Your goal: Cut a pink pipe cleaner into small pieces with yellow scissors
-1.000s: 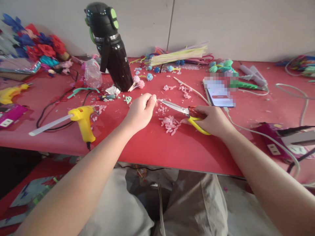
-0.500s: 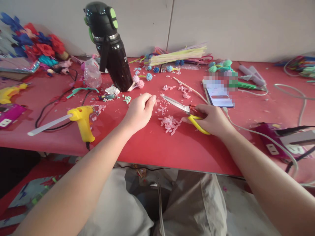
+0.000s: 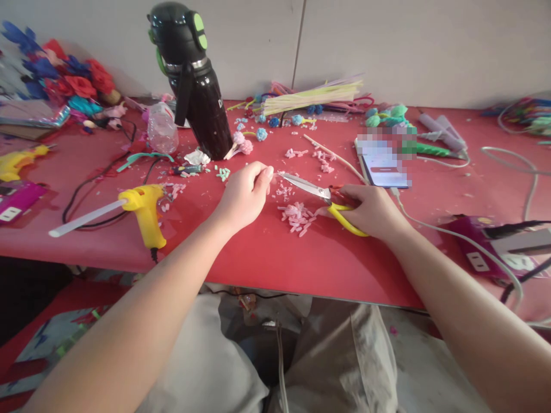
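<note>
My left hand is closed in a pinch over the middle of the red table. Whatever lies between its thumb and finger is too small to make out. My right hand grips scissors with yellow and red handles. Their blades point left and look closed, the tips just short of my left fingertips. Below the blades lies a heap of short pink fuzzy pieces, with finer pink bits scattered above it.
A black bottle stands behind my left hand. A yellow glue gun lies left, its cord trailing. To the right are a phone with a cable and a purple power strip. Yellow strips lie at the back.
The scissor tips have shifted slightly left and down, and the blades look more closed. A blurred pinkish bit beside my left fingertips no longer shows there. My left hand is nearly still.
</note>
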A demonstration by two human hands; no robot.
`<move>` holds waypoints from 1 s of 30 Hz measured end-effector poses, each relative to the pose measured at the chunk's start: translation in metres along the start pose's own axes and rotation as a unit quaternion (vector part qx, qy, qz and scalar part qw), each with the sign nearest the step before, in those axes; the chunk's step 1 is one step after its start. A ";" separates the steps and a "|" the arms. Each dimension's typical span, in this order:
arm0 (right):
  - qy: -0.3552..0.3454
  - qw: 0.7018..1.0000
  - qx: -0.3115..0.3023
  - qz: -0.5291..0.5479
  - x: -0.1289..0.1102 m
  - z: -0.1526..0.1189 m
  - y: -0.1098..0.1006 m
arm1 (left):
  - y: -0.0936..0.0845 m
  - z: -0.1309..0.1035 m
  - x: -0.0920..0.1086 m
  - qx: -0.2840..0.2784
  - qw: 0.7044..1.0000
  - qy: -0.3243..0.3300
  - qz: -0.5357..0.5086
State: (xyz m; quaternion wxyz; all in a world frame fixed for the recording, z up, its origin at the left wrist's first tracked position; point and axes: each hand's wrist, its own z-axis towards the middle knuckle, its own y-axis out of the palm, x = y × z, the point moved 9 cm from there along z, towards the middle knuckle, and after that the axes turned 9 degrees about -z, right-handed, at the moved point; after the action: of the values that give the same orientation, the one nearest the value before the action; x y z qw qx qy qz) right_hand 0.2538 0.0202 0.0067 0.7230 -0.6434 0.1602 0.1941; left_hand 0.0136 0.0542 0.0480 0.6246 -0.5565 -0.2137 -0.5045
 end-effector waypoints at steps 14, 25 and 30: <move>0.025 0.999 0.020 -0.014 0.003 0.000 -0.003 | 0.000 0.001 -0.001 0.005 1.000 -0.016 0.000; -0.005 1.000 0.008 -0.004 -0.003 -0.002 -0.004 | 0.001 0.001 -0.001 0.007 1.000 -0.016 -0.001; -0.012 1.000 0.013 -0.004 0.000 -0.001 -0.001 | 0.003 0.001 0.000 0.004 1.000 -0.017 -0.010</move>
State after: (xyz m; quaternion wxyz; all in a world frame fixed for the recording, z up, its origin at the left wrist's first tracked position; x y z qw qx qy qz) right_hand 0.2543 0.0195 0.0079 0.7340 -0.6321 0.1516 0.1967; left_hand 0.0164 0.0544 0.0466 0.6178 -0.5602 -0.2318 -0.5008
